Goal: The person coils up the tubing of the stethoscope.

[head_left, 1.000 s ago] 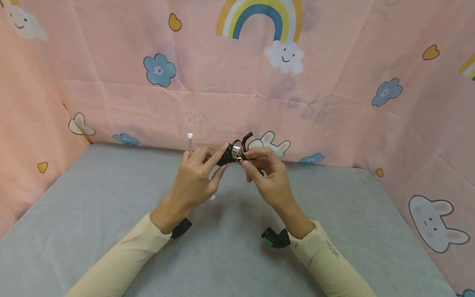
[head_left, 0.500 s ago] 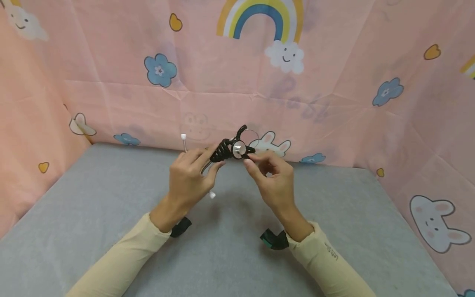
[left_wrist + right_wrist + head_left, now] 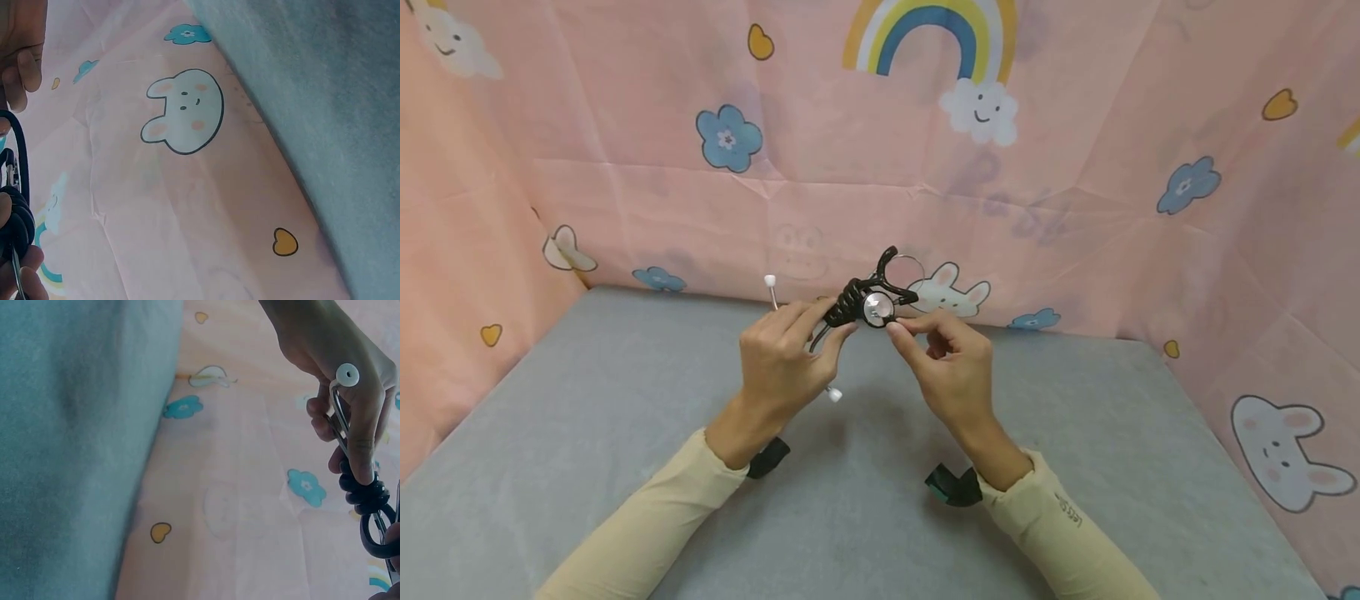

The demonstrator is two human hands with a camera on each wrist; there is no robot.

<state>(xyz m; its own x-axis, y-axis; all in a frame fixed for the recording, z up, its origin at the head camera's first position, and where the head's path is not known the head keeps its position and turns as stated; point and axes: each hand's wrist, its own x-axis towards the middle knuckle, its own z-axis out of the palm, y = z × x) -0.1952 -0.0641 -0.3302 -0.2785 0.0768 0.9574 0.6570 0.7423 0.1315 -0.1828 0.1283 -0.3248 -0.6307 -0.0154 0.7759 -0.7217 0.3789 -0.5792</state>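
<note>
A stethoscope, its black tubing (image 3: 847, 303) wound in coils, is held up above the table between both hands. My left hand (image 3: 781, 350) grips the coiled bundle, thumb below and fingers above. The round silver chest piece (image 3: 878, 309) faces up at the right end of the coils. My right hand (image 3: 953, 360) pinches at the chest piece's lower right edge with thumb and index finger. A forked black tube end (image 3: 887, 271) sticks up beyond it, beside a thin round outline. White ear tips (image 3: 770, 281) poke out either side of the left hand; one also shows as a white tip (image 3: 347, 375) in the right wrist view.
A grey cloth-covered table (image 3: 880, 517) spreads below the hands. Behind and at both sides hangs a pink curtain (image 3: 625, 108) printed with rainbows, rabbits and flowers. Dark straps (image 3: 955, 486) hang at both wrists beside the cream sleeves.
The chest piece has turned from edge-on to face up and come lower. The forked tube end has risen clear of the right fingers. Both hands have shifted slightly apart.
</note>
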